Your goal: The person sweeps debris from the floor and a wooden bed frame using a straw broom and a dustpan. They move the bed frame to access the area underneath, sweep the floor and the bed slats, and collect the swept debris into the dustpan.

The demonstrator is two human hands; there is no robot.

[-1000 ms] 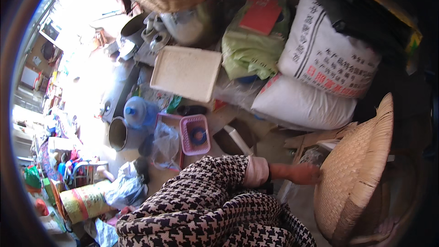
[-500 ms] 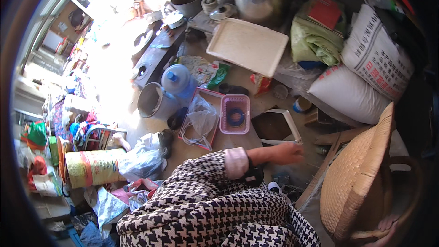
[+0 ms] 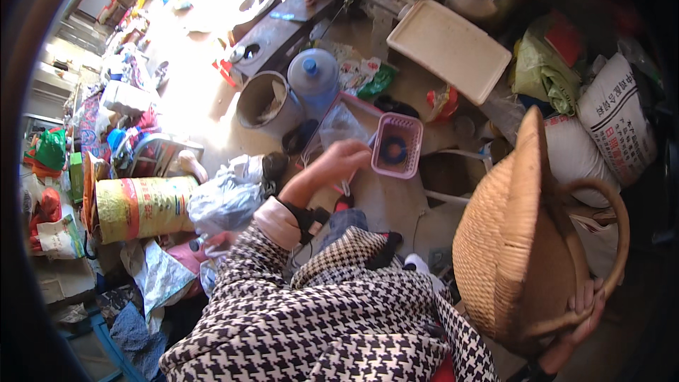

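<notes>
Pink basket and bag neighbour left grip, unreadable; right grip clasps wicker basket.

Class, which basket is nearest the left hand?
The pink plastic basket, beside the left hand; the woven baskets are farther off, one held by the right hand.

Head view, taken by the left of two side-by-side fisheye cameras worn on the person's head. The lens faces down and forward, with the checked garment nearest, along the lower edge. The left hand, the right hand and a woven basket lie at close range; the floor recedes toward the bright upper left.
</notes>
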